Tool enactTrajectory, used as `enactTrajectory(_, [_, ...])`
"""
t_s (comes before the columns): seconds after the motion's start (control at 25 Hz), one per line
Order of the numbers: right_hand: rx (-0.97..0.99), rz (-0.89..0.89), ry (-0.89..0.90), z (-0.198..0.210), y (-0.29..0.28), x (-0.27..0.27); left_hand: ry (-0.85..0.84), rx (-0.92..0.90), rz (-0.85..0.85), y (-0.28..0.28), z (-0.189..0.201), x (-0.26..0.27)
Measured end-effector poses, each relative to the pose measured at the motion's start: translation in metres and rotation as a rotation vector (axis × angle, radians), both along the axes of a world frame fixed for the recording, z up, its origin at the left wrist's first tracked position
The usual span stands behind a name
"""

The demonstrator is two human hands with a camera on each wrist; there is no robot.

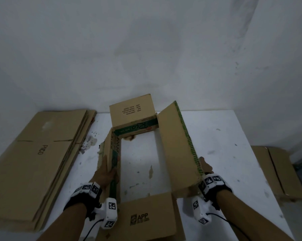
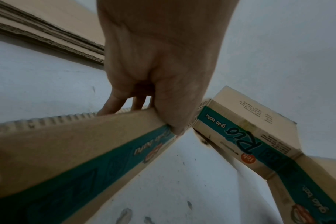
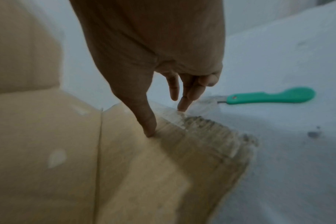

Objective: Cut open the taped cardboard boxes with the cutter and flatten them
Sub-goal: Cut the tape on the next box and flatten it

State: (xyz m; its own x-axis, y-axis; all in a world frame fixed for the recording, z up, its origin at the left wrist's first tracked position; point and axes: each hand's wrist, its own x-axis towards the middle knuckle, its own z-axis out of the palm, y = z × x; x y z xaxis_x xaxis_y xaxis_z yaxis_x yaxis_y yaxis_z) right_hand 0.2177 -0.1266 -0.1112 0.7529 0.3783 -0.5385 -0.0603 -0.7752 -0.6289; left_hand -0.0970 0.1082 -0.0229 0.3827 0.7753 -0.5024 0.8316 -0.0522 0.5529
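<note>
An opened cardboard box (image 1: 174,145) with green print stands on the white table (image 1: 225,133), both ends open so the tabletop shows through it. Its flaps stick out on all sides. My left hand (image 1: 108,168) grips the left wall; in the left wrist view the thumb lies on the printed face and the fingers behind the box's (image 2: 240,136) left edge. My right hand (image 1: 205,165) pinches the right flap (image 3: 144,166) near its corrugated edge, thumb on the inner face. A green cutter (image 3: 269,97) lies on the table just beyond my right hand (image 3: 166,121).
A stack of flattened cardboard (image 1: 37,162) lies along the table's left side. More flat cardboard (image 1: 282,171) sits lower at the right. A white wall rises behind the table.
</note>
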Motion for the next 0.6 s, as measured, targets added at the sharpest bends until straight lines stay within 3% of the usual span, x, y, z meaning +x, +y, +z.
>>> enactTrajectory(0.12, [0.077,0.056,0.117,0.085,-0.002,-0.019,-0.025,-0.032,0.006,0.009,-0.008,-0.01])
enactTrajectory(0.28, [0.419,0.018,0.331,0.14,-0.008,-0.023,-0.106,-0.051,0.01,0.057,-0.077,-0.032])
enactTrajectory(0.32, [0.513,0.011,0.411,0.146,-0.008,-0.024,-0.142,-0.07,-0.018,0.061,-0.08,-0.036])
enactTrajectory(0.4, [0.645,-0.002,0.536,0.165,-0.008,-0.032,-0.188,-0.103,-0.029,0.048,-0.052,-0.032])
enactTrajectory(0.48, [0.735,0.002,0.56,0.181,-0.005,-0.041,-0.231,-0.106,-0.031,0.009,0.03,-0.017])
enactTrajectory(0.6, [0.844,-0.004,0.529,0.218,0.003,-0.051,-0.151,-0.119,0.074,-0.009,0.054,-0.022])
